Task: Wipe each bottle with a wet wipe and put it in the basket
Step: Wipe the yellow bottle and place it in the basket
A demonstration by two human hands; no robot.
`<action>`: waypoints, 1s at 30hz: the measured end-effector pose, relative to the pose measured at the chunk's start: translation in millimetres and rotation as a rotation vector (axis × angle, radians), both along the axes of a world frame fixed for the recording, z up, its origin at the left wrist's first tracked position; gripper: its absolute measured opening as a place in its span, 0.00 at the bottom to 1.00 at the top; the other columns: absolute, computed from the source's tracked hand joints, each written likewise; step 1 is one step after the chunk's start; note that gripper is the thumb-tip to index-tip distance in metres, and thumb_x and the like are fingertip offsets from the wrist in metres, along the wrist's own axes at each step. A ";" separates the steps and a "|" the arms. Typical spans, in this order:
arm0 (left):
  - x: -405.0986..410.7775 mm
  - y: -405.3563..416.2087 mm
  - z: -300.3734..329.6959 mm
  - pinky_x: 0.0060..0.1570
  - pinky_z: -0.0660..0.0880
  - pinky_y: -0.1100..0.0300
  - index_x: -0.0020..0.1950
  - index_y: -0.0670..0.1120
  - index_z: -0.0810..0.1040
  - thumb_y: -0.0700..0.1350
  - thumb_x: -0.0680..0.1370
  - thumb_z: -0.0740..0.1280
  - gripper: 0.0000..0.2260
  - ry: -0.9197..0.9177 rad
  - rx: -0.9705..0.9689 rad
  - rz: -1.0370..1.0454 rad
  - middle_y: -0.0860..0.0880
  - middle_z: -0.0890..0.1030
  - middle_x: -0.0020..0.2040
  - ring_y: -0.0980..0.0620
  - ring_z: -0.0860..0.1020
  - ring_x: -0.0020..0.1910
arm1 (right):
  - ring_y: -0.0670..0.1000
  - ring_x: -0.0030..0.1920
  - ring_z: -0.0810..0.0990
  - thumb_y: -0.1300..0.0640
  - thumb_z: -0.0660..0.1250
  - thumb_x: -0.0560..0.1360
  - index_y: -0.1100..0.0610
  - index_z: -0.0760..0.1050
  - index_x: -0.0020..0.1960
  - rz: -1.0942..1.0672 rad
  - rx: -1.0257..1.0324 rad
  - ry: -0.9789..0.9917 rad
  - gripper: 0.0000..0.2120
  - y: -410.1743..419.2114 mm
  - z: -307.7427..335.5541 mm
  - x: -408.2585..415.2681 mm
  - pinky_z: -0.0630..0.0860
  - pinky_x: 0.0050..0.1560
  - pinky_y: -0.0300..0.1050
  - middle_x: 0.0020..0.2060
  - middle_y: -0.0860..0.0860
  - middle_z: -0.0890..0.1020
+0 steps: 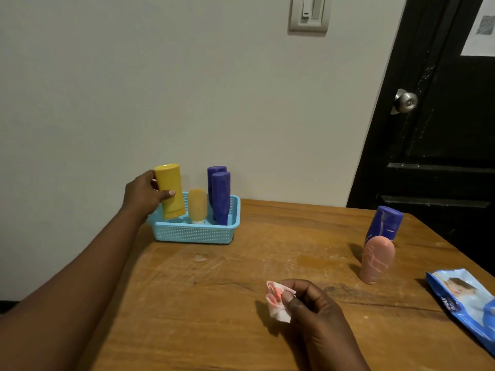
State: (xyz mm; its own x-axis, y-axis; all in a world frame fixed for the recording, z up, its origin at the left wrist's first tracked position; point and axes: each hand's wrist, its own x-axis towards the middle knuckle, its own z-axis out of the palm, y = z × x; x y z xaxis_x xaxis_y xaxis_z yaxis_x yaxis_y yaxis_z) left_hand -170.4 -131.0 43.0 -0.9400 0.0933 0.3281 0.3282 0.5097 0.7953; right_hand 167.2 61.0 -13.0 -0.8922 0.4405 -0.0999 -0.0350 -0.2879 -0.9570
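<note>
While gripped, yellow bottle (170,191) partly inside blue basket (197,231).

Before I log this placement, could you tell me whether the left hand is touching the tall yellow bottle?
Touching: the head view shows the left hand wrapped round the tall yellow bottle, thumb across its front.

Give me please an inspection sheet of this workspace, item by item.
Surface: wooden table, scratched, pale smears.
Job's things: blue basket holds small yellow bottle and two purple bottles; purple bottle and pink bottle stand outside.
Clutter: wipes pack at right edge.
Grips: left hand holds yellow bottle at basket; right hand pinches crumpled wipe.
Cables: nothing seen.
Surroundings: wall, light switch, black door.
</note>
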 end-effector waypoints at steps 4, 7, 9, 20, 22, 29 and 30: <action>-8.6 3.8 -1.4 0.47 0.68 0.56 0.60 0.40 0.77 0.44 0.71 0.79 0.21 0.037 -0.124 0.006 0.44 0.79 0.49 0.46 0.75 0.47 | 0.63 0.37 0.81 0.64 0.70 0.69 0.62 0.83 0.46 0.001 0.016 -0.017 0.07 2.9 0.3 -1.5 0.77 0.39 0.54 0.41 0.67 0.83; -15.1 4.8 -4.6 0.44 0.65 0.56 0.56 0.40 0.77 0.45 0.71 0.79 0.20 0.037 -0.169 0.001 0.45 0.78 0.48 0.46 0.74 0.46 | 0.66 0.39 0.81 0.66 0.70 0.71 0.63 0.83 0.48 0.008 0.031 -0.045 0.06 1.6 -0.7 -3.8 0.78 0.42 0.57 0.42 0.68 0.83; -19.6 5.8 -7.5 0.44 0.65 0.56 0.55 0.40 0.77 0.45 0.70 0.79 0.19 0.042 -0.186 0.002 0.44 0.79 0.48 0.46 0.74 0.46 | 0.65 0.37 0.81 0.68 0.68 0.72 0.66 0.81 0.49 0.017 0.016 -0.048 0.06 2.6 -1.5 -3.5 0.79 0.37 0.54 0.42 0.69 0.82; -33.2 7.6 -10.6 0.48 0.68 0.55 0.62 0.42 0.75 0.43 0.69 0.80 0.25 -0.034 -0.194 -0.075 0.42 0.82 0.56 0.45 0.76 0.50 | 0.59 0.34 0.83 0.70 0.67 0.74 0.66 0.81 0.47 0.030 0.057 -0.058 0.06 6.9 -1.5 -5.4 0.79 0.31 0.43 0.40 0.65 0.83; -32.0 5.6 -12.9 0.50 0.69 0.54 0.66 0.44 0.73 0.42 0.69 0.80 0.29 -0.059 -0.158 -0.092 0.41 0.82 0.57 0.44 0.77 0.52 | 0.61 0.35 0.82 0.69 0.67 0.73 0.65 0.82 0.47 0.022 0.052 -0.058 0.06 6.6 -3.5 -5.9 0.79 0.33 0.48 0.41 0.66 0.83; -0.3 9.8 -15.7 0.49 0.70 0.55 0.59 0.40 0.74 0.40 0.75 0.73 0.15 0.177 0.186 0.246 0.41 0.80 0.56 0.45 0.76 0.51 | 0.62 0.37 0.82 0.64 0.69 0.69 0.61 0.84 0.45 0.006 0.000 0.001 0.06 4.3 -1.6 -5.9 0.78 0.37 0.53 0.42 0.66 0.83; 11.5 12.3 -15.2 0.47 0.69 0.55 0.55 0.40 0.74 0.40 0.76 0.70 0.10 0.296 0.261 0.315 0.41 0.80 0.53 0.45 0.76 0.48 | 0.65 0.39 0.81 0.63 0.69 0.68 0.61 0.84 0.44 -0.001 -0.031 0.022 0.07 3.7 -0.2 -5.5 0.77 0.39 0.55 0.43 0.67 0.83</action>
